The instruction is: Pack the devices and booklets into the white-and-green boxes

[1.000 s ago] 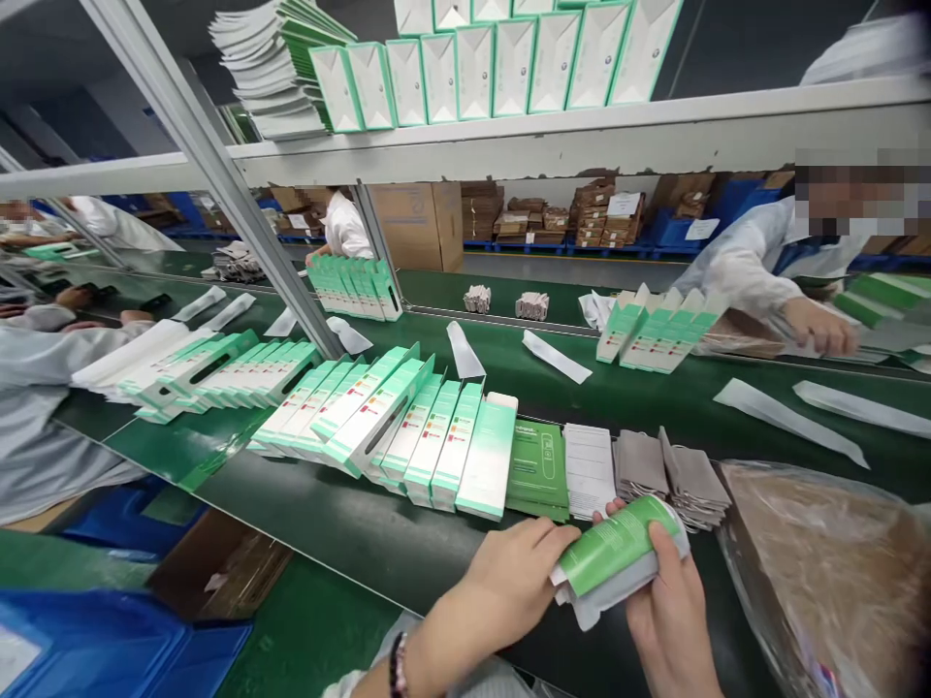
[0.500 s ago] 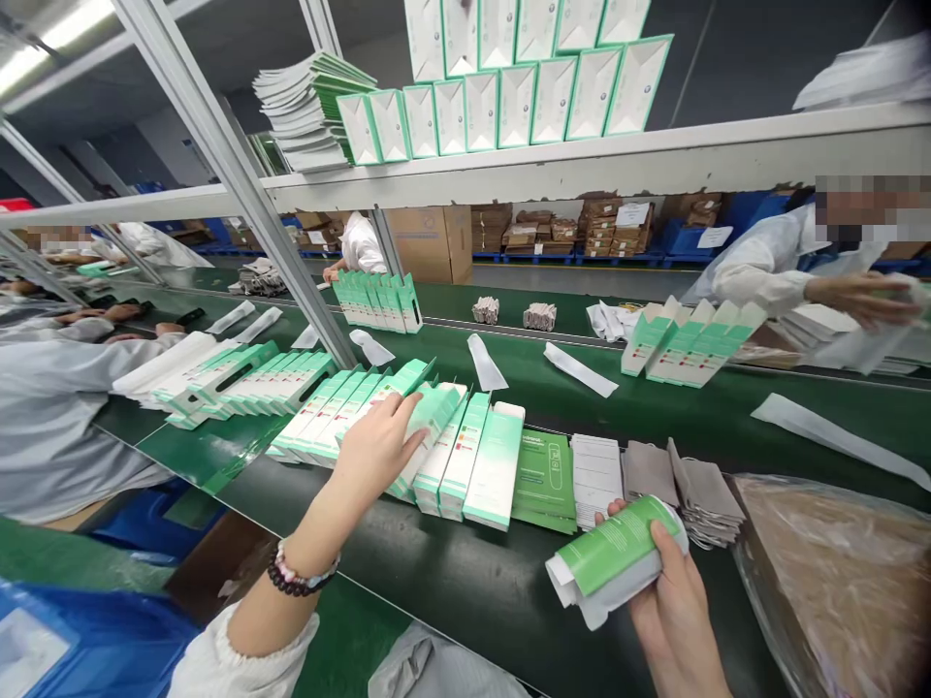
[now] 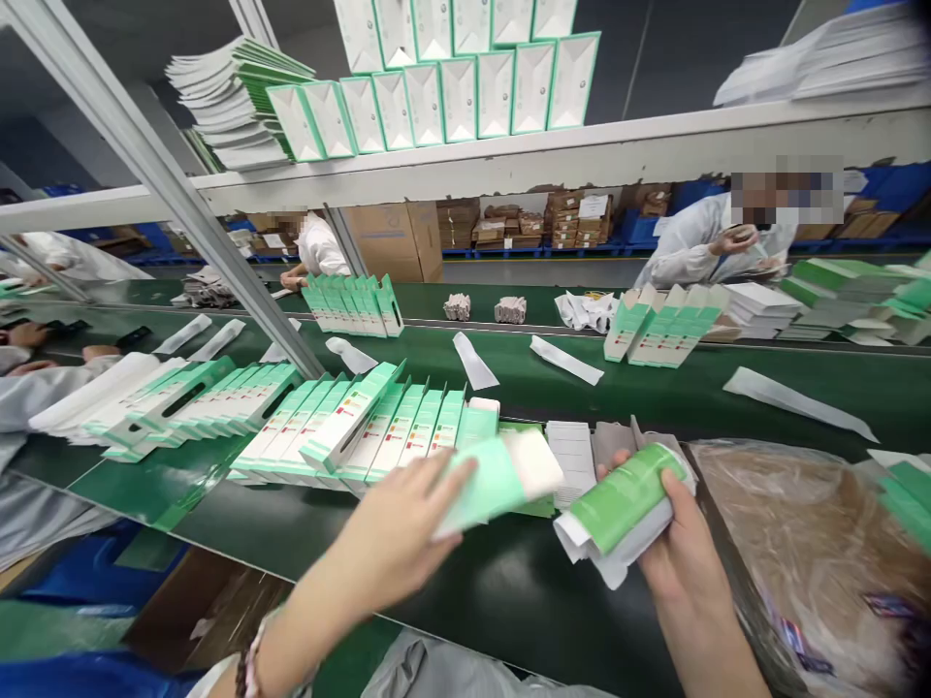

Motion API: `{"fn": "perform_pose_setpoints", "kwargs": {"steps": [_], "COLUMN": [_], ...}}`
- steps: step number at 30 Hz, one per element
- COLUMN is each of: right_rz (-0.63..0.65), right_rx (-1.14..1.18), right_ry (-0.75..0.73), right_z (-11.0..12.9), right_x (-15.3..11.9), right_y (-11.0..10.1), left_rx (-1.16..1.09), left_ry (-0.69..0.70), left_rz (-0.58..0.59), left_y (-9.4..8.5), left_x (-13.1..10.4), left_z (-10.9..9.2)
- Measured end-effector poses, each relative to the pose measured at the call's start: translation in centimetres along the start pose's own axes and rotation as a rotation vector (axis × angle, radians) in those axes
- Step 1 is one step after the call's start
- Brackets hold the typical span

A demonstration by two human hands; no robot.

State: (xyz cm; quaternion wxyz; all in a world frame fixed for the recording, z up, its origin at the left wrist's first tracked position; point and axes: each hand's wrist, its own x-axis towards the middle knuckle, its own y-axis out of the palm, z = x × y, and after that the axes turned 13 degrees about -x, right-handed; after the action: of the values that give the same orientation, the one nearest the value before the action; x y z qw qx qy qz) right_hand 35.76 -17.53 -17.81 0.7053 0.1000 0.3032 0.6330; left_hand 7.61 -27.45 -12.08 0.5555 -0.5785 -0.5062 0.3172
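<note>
My left hand point(image 3: 411, 519) grips a green and white carton point(image 3: 487, 485), blurred by motion, its white flap end pointing right. In my right hand point(image 3: 684, 528) is a curled green leaflet point(image 3: 632, 499) wrapped around white and grey pieces, whose exact kind I cannot make out. The carton's flap end is a short way left of the leaflet bundle. Behind my left hand stands a row of similar cartons point(image 3: 389, 427), one lying tilted on top. Between my hands lie a stack of white folded papers point(image 3: 569, 460) and partly hidden green leaflets point(image 3: 538, 504).
Grey folded pouches point(image 3: 615, 441) sit behind my right hand. A plastic-covered brown box point(image 3: 792, 543) is at the right. White sleeves point(image 3: 567, 359) lie along the green belt point(image 3: 655, 388). A shelf point(image 3: 465, 160) with stacked cartons crosses above. Co-workers point(image 3: 698, 242) sit across the line.
My left hand has pulled a carton from the row and carried it right, towards the leaflet bundle. My right hand keeps its hold. The view has shifted somewhat to the right.
</note>
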Motion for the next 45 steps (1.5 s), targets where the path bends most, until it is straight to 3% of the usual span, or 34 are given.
{"fn": "perform_pose_setpoints", "kwargs": {"steps": [2, 4, 8, 13, 16, 21, 25, 30, 32, 36, 41, 45], "right_rz": [0.021, 0.018, -0.041, -0.097, -0.075, -0.008, 0.126, 0.527, 0.615, 0.621, 0.667, 0.649], "right_rx": [0.033, 0.016, -0.077, -0.107, -0.185, -0.48, -0.505, -0.682, -0.878, -1.276, -1.656, -1.807], "right_ry": [-0.008, -0.005, -0.003, -0.229, -0.32, -0.307, -0.308, -0.359, -0.464, -0.781, -0.994, -1.184], "right_z": [1.2, 1.7, 1.0, -0.3, -1.2, -2.2, -1.3, -0.6, -0.5, 0.2, 1.4, 1.4], "right_x": [0.4, 0.9, 1.7, 1.2, 0.3, -1.0, -2.2, -3.9, -3.7, -3.2, -4.4, -4.6], "right_y": [-0.1, -0.3, -1.0, -1.1, -0.7, -0.7, -0.9, -0.7, -0.8, -1.4, -1.5, -1.5], "left_rx": [-0.024, -0.049, -0.12, -0.199, -0.226, -0.323, -0.555, -1.138, -1.307, -1.432, -1.5, -1.503], "left_ry": [0.137, 0.181, 0.166, 0.146, 0.141, 0.077, 0.01, -0.127, -0.194, -0.26, -0.159, -0.113], "left_rz": [0.073, 0.078, -0.034, -0.11, -0.122, -0.153, -0.079, 0.121, 0.118, -0.03, -0.152, -0.21], "left_y": [0.7, 1.9, 4.4, 6.4, 7.2, 8.7, 9.3, 9.6, 10.2, 11.8, 13.0, 13.6], "left_x": [-1.0, -1.5, -1.3, -0.5, -0.1, 0.3, 0.6, 2.2, 2.8, 3.1, 3.2, 3.7], "left_z": [-2.2, -3.6, -4.4, -5.0, -5.8, -6.9, -7.1, -7.2, -7.4, -8.1, -9.0, -9.0]}}
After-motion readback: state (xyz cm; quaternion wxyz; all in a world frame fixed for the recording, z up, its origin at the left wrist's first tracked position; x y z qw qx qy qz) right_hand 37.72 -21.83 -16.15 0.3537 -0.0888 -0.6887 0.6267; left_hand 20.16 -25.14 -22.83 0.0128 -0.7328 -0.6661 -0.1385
